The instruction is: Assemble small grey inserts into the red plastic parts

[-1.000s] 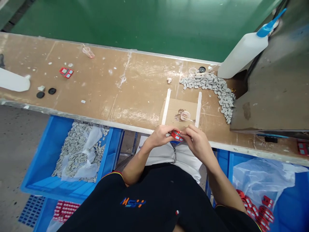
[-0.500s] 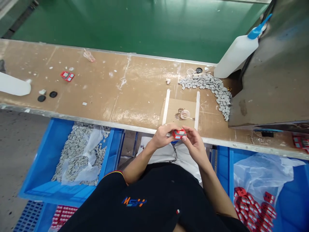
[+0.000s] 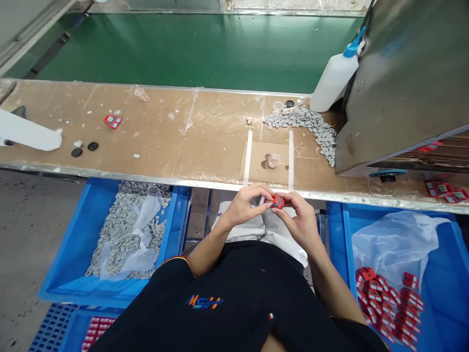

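Above my lap, just in front of the table edge, my right hand (image 3: 298, 220) grips a small red plastic part (image 3: 278, 201) with grey and white faces, thumb below and fingers above. My left hand (image 3: 249, 208) is closed in a pinch at the part's left side, and a small pale grey piece (image 3: 270, 202) shows between its fingertips, partly hidden. Beyond the hands, a small clear cup (image 3: 274, 160) with a thin stick stands on a taped cardboard sheet (image 3: 252, 168). A curved pile of small grey pieces (image 3: 315, 122) lies farther right.
A white bottle with a blue nozzle (image 3: 335, 80) leans by a metal cabinet (image 3: 403, 88). Blue bins hold grey pieces (image 3: 120, 234) at left and red parts (image 3: 388, 303) at right. Another white bottle (image 3: 29, 132) lies at far left. A green belt (image 3: 190, 49) runs behind the table.
The view has tilted and shifted slightly. The red part has turned in my right hand, and my left fingertips now pinch at its left side.
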`<state>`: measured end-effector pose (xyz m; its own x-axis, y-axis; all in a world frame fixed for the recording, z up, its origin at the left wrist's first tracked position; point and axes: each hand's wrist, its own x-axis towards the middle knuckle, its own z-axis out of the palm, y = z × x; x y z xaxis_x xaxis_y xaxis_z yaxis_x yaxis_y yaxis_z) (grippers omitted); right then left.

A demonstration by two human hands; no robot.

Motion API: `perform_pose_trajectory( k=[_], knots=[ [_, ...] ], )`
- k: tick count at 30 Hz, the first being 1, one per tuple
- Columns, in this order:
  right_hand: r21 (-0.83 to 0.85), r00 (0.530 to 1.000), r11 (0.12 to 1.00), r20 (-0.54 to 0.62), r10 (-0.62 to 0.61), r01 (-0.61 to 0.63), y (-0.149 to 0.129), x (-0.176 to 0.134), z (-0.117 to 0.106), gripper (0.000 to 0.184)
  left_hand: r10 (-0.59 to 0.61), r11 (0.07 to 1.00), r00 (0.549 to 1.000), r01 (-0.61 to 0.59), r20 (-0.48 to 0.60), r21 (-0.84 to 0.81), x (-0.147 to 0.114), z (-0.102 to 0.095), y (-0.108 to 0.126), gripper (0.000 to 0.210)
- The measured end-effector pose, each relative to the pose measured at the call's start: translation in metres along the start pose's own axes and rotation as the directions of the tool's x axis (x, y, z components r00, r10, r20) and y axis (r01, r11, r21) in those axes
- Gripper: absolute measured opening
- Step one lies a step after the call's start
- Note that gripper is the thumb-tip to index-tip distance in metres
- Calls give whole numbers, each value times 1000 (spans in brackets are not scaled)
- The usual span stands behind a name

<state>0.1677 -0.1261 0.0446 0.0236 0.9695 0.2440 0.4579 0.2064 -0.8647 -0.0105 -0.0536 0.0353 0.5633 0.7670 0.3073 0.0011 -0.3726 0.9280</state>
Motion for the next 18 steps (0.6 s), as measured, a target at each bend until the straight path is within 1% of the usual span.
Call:
perform_pose_trajectory(
  k=[4,6,9,12,13,14,16,18],
  knots=[
    [-74,996,993,-14,-91,89,-9,-7,-1,20,2,999,1000,-2,-23,-33,-7,1,6,2],
    [-52,995,994,-19,-100,99,-10,-10,1,19,-3,999,1000,2,-26,-46,-11,0,8,4],
    [99,999,994,-25,-43,46,-8,-16,10,21,-23,997,1000,21,-19,-74,-17,1,8,9],
    [333,996,942,-59,66,-42,-1,-23,24,26,-51,992,999,50,-6,-118,-22,3,8,38],
    [381,993,923,-73,93,-59,1,-26,28,27,-51,993,999,51,0,-110,-22,4,8,40],
    [393,989,917,-91,114,-69,2,-28,31,27,-45,996,999,46,6,-82,-23,5,8,36],
    [324,983,943,-135,122,-73,2,-31,33,28,-23,1000,1000,23,12,14,-24,5,9,26],
    [212,985,976,-150,86,-53,-1,-31,29,25,-7,996,1000,6,15,94,-24,4,10,25]
  ],
)
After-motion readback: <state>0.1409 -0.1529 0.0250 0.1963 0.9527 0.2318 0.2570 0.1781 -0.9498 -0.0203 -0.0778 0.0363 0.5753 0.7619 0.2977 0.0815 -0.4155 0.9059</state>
